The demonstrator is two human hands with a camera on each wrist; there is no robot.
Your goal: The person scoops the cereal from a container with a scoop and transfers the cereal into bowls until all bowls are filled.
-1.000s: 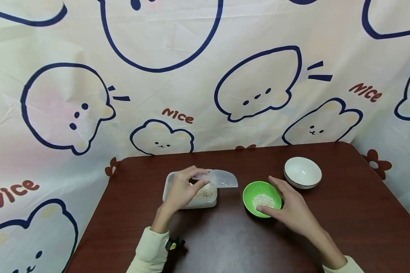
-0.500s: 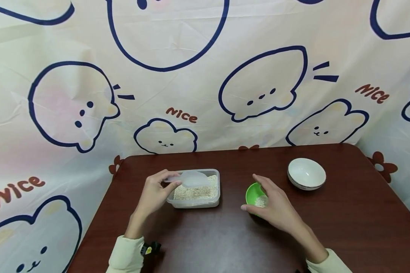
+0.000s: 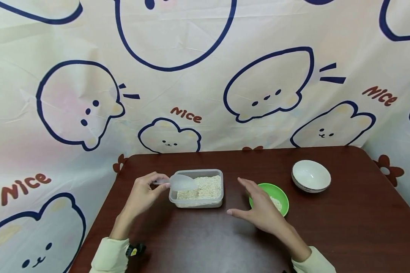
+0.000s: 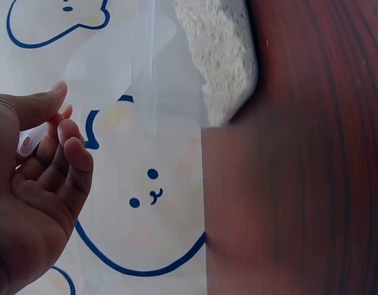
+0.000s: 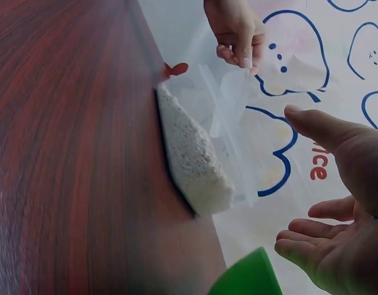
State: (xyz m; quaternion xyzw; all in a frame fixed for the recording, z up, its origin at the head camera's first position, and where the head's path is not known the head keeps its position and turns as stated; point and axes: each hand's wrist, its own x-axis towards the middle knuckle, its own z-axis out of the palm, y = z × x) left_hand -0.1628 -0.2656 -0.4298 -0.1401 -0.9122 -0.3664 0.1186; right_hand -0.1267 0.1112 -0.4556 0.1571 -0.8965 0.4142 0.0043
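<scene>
My left hand [image 3: 141,195] pinches the handle of a translucent plastic scoop [image 3: 182,183] between thumb and fingers. The scoop's bowl is over the left part of a clear rectangular container [image 3: 199,204], which holds pale oat-like flakes [image 3: 210,185]. In the right wrist view the scoop [image 5: 230,101] appears above the flakes. My right hand [image 3: 264,210] holds nothing, its thumb and fingers spread apart between the container and a green bowl [image 3: 270,187]. It hides part of that bowl, where some pale flakes [image 3: 276,204] lie. The right wrist view shows only a corner of the green bowl [image 5: 250,276].
A white bowl [image 3: 311,175] stands at the back right of the dark brown table [image 3: 212,239], seemingly stacked on another. Behind the table hangs a cream cloth [image 3: 205,94] with cartoon drawings.
My left hand has drawn the scoop leftward across the container. My right hand has shifted left from around the green bowl's rim. The view has turned slightly.
</scene>
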